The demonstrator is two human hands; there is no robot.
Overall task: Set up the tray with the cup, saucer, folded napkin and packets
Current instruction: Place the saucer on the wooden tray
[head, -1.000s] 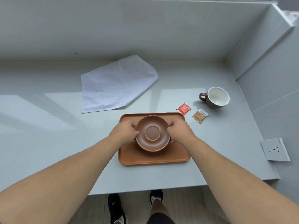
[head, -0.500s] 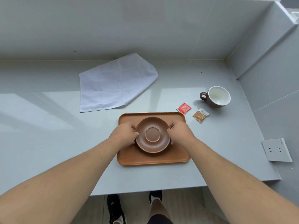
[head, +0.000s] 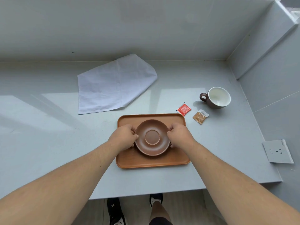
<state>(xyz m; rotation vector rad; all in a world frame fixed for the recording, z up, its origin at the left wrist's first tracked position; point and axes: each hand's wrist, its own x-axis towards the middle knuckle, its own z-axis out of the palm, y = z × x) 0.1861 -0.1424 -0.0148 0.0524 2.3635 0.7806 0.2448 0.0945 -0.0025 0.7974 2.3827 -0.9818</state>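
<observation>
- Tray (head: 152, 161): brown, rectangular with rounded corners, lying flat on the grey counter (head: 48, 135) near its front edge.
- Saucer (head: 152, 137): brown, round, with a raised ring at its centre; positioned on the tray, roughly central and slightly toward the far side.
- Left hand (head: 123, 139): curled around the saucer's left rim, thumb on the top edge, fingers tucked at the side and mostly hidden.
- Right hand (head: 179, 135): curled around the saucer's right rim in a matching grip.
- Whether the saucer rests fully on the tray or is held just above it cannot be told.
- Cup (head: 218, 97): brown outside, white inside, upright on the counter to the far right of the tray, handle pointing left.
- Red packet (head: 184, 109): flat on the counter, just beyond the tray's far right corner.
- Tan packet (head: 200, 116): flat on the counter, just right of the red packet, between tray and cup.
- Napkin (head: 113, 85): white cloth, lying loosely spread on the counter beyond the tray's far left corner.
</observation>
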